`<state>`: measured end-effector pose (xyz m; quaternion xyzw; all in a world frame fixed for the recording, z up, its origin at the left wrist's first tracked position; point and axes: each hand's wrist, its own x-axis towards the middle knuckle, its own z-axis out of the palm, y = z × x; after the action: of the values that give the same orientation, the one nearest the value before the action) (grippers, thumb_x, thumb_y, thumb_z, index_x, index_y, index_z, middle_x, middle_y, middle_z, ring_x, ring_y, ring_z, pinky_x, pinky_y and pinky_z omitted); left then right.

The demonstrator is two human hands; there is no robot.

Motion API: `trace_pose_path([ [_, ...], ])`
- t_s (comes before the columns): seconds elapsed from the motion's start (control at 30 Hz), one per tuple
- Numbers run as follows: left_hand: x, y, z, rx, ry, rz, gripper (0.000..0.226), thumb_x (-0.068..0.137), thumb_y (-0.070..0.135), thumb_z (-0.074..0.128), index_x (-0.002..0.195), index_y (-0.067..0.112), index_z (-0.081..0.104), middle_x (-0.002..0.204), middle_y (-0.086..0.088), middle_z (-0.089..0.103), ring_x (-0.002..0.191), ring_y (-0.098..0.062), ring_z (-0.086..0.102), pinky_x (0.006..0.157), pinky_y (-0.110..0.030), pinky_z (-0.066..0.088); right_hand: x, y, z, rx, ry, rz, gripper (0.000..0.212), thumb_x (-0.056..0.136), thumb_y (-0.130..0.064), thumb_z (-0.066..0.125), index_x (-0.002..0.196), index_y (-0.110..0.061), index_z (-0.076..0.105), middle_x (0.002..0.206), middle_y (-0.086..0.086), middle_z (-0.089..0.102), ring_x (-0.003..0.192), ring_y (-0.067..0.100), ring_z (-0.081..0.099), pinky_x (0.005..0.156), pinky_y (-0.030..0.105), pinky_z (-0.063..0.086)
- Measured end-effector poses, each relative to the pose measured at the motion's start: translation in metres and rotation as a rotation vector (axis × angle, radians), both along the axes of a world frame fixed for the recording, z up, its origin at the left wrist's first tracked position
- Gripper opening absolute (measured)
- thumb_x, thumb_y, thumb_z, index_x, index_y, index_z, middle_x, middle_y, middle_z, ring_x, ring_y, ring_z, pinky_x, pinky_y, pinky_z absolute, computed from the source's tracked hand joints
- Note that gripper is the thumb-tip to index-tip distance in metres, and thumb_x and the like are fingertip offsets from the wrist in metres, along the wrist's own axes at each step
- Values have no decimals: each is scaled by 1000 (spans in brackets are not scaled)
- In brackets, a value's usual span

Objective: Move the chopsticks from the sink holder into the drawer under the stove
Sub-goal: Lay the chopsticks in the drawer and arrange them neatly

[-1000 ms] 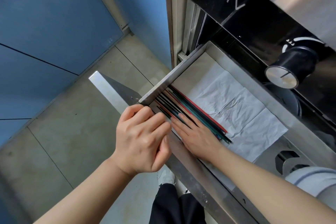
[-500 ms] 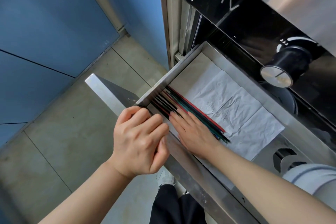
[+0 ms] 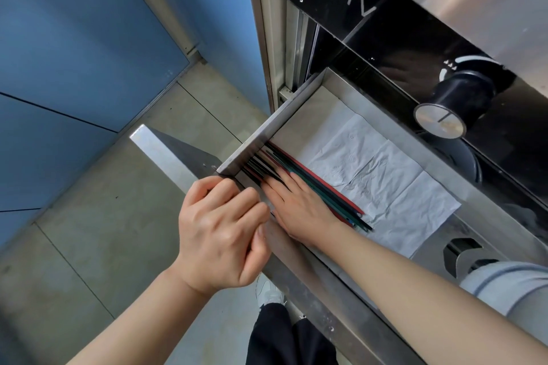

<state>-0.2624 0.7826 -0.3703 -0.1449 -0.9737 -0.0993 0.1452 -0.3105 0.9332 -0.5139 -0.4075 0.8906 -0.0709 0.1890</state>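
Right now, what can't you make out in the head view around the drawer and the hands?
- Chopsticks: near ends hidden under the right hand; exact count unclear, they overlap.
- Left hand: fingertips curl out of sight at the drawer front corner, so whether they grip it cannot be told.
- Drawer's right part: cut off by the right sleeve and the frame edge.
- Paper liner: faint marks too small to read.
- Sink holder: not in view.

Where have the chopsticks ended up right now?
The chopsticks lie inside the open drawer, along its left wall, partly under the right hand, beside the white paper.
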Motion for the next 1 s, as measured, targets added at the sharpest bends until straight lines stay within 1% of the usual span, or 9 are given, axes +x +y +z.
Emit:
trace_pose_path([
  [0.13, 0, 0, 0, -2, -4, -7, 41, 88, 23, 31, 57, 13, 56, 61, -2, 57, 55, -28, 46, 73, -34, 35, -4, -6, 1, -41, -7, -40, 55, 94, -27, 44, 143, -7, 32, 150, 11, 37, 143, 29, 24, 117, 43, 18],
  [0.2, -1, 0, 0, -4, -1, -5, 41, 88, 23, 32, 57, 13, 57, 61, -2, 57, 55, -27, 47, 74, -33, 35, -3, 1, 3, -47, 9, -89, 56, 94, -27, 42, 144, -5, 29, 153, 13, 32, 144, 27, 22, 118, 41, 17],
  [0.3, 0, 0, 0, -3, 1, -8, 40, 87, 23, 32, 58, 14, 58, 61, -1, 57, 55, -25, 46, 75, -33, 35, 0, 19, 6, 5, 42, -134, 60, 96, -29, 40, 146, 0, 24, 155, 17, 26, 145, 28, 18, 119, 41, 15],
  [0.43, -1, 0, 0, -5, 2, -7, 40, 87, 23, 32, 58, 14, 58, 61, -1, 58, 55, -25, 47, 75, -33, 36, 3, 35, 4, 81, -9, -90, 62, 100, -31, 31, 148, 1, 9, 158, 18, 12, 147, 29, 6, 120, 41, 10],
  [0.5, -1, 1, 0, -6, 5, -5, 41, 87, 23, 31, 58, 14, 58, 61, -1, 58, 55, -26, 47, 74, -33, 36, 1, 33, 4, 94, -24, -79, 61, 101, -31, 29, 149, 0, 7, 158, 18, 9, 147, 29, 3, 120, 41, 9],
  [0.57, -1, 1, 0, -2, 2, -5, 41, 87, 23, 31, 58, 14, 58, 61, -1, 57, 55, -26, 47, 74, -33, 36, -3, 26, 6, 92, -7, -84, 61, 100, -32, 30, 148, 0, 12, 158, 18, 15, 147, 30, 5, 120, 42, 10],
  [0.7, 0, 1, 0, -4, -4, -2, 37, 85, 21, 34, 57, 14, 58, 61, -1, 57, 54, -26, 47, 74, -33, 36, -12, 8, 7, 88, 47, -109, 60, 96, -34, 39, 144, -1, 27, 151, 17, 32, 145, 32, 16, 119, 43, 14],
  [0.9, 0, 0, -1, -8, -6, -3, 38, 86, 22, 34, 58, 14, 57, 61, -2, 57, 55, -27, 48, 75, -33, 36, -18, 6, 6, 78, 33, -106, 57, 97, -35, 36, 145, -5, 26, 153, 11, 29, 146, 31, 13, 119, 44, 15],
  [1.0, 1, -1, -1, -7, -5, -2, 39, 88, 23, 32, 58, 14, 57, 61, -2, 57, 56, -26, 47, 75, -33, 35, -7, 22, 13, 22, -9, -129, 53, 98, -30, 37, 145, -7, 29, 153, 10, 31, 145, 29, 16, 119, 42, 19],
])
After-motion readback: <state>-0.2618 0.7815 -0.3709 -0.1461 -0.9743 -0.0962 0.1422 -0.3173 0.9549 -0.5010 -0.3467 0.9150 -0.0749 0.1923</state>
